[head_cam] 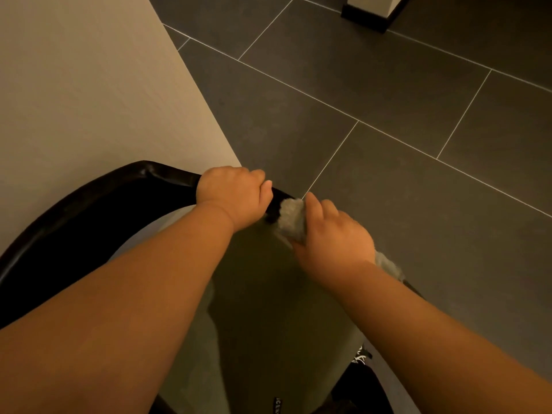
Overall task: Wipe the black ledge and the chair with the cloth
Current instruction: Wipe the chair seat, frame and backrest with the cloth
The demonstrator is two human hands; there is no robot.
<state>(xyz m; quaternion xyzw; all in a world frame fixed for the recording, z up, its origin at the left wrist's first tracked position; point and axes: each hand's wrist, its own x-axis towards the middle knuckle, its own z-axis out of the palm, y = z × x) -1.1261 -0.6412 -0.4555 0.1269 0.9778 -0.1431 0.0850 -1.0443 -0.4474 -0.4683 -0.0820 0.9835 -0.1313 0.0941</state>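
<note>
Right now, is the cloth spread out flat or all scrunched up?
Scrunched up: the right hand grips the cloth as a wad against the chair.

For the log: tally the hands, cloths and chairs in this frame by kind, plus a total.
Bare hands: 2 (left hand, right hand)
Crumpled grey cloth: 1
Chair with curved glossy black backrest: 1
Total: 4

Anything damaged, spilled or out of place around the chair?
Nothing clearly wrong. The left hand grips the black chair back; the right hand holds the cloth against its rim. A shiny crease on the back near the table may be glare or a wrinkle. No spill shows on the floor.
</note>
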